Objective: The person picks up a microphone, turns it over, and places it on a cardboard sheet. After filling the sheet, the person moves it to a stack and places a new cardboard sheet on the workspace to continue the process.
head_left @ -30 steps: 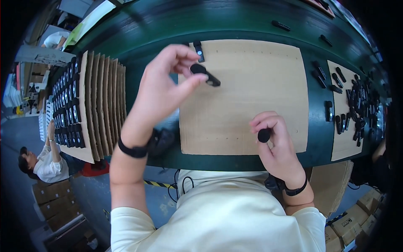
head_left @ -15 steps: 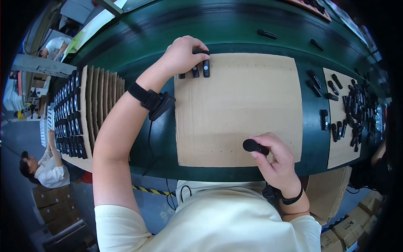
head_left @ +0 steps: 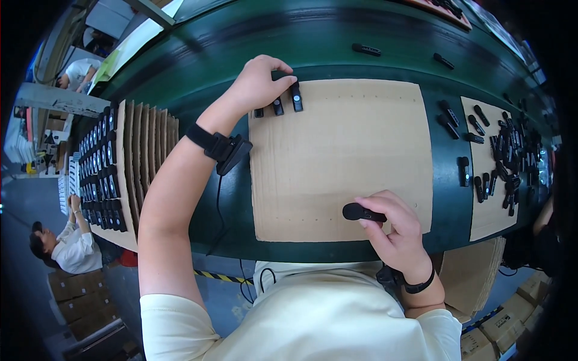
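Cool, moderate light: your cardboard sheet [head_left: 337, 150] reads softly lit, while the green table [head_left: 283, 36] shows streaky glare. Fisheye bends your table's edges, and the corners fall to black.

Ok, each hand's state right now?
Left hand: at a black device on cardboard; grip cannot be told.
Right hand: closed, holding a second black device.

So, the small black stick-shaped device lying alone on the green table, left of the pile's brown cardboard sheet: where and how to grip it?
Probably at the middle of the black device, from above, pinching its long sides: it is slim and lies flat, pointing toward you, with the brown cardboard sheet close on its right.
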`<act>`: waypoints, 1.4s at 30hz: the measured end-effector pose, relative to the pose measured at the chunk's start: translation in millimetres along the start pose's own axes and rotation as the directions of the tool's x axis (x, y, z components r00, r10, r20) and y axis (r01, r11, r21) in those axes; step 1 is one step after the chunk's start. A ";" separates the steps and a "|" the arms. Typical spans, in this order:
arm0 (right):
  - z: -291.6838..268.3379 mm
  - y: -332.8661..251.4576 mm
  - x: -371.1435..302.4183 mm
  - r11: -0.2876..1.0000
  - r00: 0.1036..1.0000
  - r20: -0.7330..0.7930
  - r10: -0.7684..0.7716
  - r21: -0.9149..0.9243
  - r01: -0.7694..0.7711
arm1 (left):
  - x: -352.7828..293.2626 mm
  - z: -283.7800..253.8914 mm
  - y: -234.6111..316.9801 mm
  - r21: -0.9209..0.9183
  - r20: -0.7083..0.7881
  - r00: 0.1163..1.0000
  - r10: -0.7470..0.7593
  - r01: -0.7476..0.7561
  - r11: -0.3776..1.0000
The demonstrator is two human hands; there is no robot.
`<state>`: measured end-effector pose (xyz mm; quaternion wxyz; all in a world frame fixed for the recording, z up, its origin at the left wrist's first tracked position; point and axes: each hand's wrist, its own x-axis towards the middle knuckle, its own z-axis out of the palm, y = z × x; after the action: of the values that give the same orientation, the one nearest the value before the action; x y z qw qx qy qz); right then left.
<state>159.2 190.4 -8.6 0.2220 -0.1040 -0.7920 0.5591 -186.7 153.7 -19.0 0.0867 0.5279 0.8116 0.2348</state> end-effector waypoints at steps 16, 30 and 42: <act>23.5 -14.6 25.6 0.976 0.978 0.006 -0.208 -0.070 0.208 | -182.5 -8.7 109.9 -0.457 -0.067 0.969 0.237 -0.240 0.856; 28.7 -9.5 19.9 0.973 0.973 0.037 -0.230 0.013 0.230 | -202.7 3.6 110.8 -0.584 -0.257 0.958 0.123 -0.256 0.771; 25.9 -6.5 16.1 0.949 0.948 0.061 -0.312 -0.030 0.314 | -199.8 8.7 110.3 -0.537 -0.292 0.936 0.194 -0.328 0.777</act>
<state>133.4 173.1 -5.8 0.2835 0.0343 -0.8151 0.5040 -7.8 13.5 4.1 0.1183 0.5549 0.6246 0.5366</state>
